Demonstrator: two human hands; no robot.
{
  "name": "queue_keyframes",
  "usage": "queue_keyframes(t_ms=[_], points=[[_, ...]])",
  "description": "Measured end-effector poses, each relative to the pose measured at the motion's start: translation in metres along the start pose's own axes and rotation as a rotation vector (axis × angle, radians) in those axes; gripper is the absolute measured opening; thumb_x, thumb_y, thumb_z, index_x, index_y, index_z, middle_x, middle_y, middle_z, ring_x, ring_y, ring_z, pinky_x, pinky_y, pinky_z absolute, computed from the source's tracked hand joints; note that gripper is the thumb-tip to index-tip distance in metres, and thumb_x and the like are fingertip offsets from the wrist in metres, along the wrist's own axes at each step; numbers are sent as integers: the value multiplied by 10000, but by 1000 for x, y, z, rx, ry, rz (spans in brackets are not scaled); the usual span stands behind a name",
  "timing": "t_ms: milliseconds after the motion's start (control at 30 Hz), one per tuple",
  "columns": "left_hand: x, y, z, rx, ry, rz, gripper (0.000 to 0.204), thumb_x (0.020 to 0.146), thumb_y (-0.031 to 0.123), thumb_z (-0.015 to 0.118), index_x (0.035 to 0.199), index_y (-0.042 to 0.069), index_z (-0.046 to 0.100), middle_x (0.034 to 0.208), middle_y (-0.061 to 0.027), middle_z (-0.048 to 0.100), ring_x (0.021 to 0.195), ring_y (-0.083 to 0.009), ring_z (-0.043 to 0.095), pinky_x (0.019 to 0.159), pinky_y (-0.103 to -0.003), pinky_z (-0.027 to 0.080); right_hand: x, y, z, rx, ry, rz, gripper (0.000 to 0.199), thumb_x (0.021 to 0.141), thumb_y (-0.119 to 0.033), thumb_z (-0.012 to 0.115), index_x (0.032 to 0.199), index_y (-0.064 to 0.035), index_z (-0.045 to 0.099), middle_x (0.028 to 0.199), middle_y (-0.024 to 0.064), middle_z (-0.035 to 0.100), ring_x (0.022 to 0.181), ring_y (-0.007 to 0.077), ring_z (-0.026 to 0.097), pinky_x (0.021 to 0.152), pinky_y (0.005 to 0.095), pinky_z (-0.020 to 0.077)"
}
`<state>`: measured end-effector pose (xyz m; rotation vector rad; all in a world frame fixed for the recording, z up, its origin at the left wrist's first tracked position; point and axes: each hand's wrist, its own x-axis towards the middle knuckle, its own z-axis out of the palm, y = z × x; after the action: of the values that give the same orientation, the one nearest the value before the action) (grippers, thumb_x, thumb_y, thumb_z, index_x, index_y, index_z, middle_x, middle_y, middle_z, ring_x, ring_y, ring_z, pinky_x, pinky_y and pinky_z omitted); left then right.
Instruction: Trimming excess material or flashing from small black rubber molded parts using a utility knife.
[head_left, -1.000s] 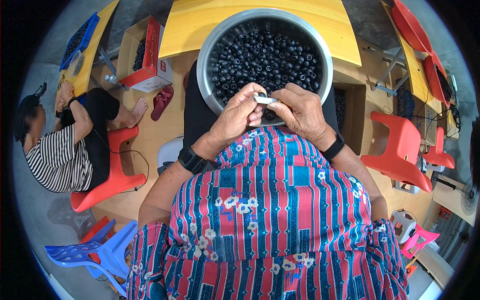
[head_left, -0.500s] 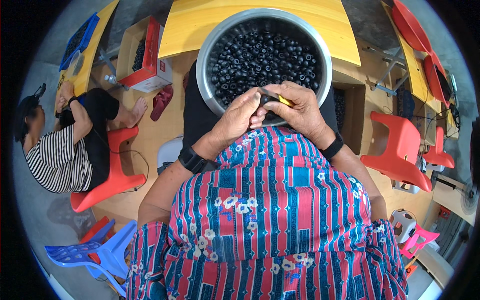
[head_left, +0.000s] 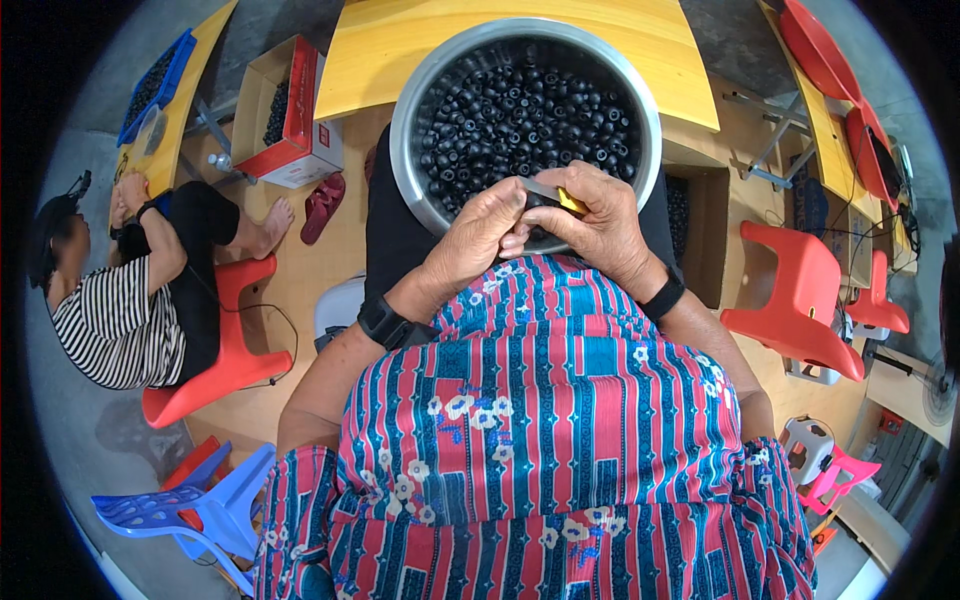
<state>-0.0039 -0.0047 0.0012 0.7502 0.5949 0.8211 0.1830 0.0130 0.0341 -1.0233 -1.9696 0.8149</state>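
Left hand (head_left: 482, 225): grip clenched, fingertips pinched on small dark piece, mostly hidden, over near rim of bowl. Right hand (head_left: 592, 225): grip closed around small tool (head_left: 558, 194) with metal blade and yellow handle; blade tip meets left fingertips. Hands touching.

Large metal bowl (head_left: 415, 95) on lap, filled with small round black pieces (head_left: 520, 110). Yellow desk (head_left: 400, 40) just beyond bowl. Open cardboard box (head_left: 305, 120) on floor at left holds more black pieces. Blue crate (head_left: 160, 85) on far-left desk, dark contents. Person in striped shirt (head_left: 110, 320) sits on red stool at left.
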Motion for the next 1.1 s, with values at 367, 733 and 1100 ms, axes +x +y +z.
queue_keyframes(t_ms=[367,733,1100], points=[[0,-2,-4,-6,-69,-2,294,1057,350,413,1149,85,501,814,46,428,660,-27,391,584,-181,345,0,5,1,65,-36,45,288,778,-138,782,1035,-37,700,857,106,676,770,222,655,701,315,506],[0,-3,-10,-110,-38,59,244,1064,311,397,1087,84,484,800,32,408,644,-30,359,574,-183,326,-6,5,-4,-131,-91,-66,223,859,-301,690,926,-89,664,757,93,597,691,297,616,609,385,482],[2,-5,-13,-116,-83,55,206,1056,285,423,1070,90,489,786,40,419,628,-17,372,557,-171,330,-6,6,-3,-169,-87,-83,222,866,-294,686,942,-86,665,761,92,587,682,292,610,599,385,481]])
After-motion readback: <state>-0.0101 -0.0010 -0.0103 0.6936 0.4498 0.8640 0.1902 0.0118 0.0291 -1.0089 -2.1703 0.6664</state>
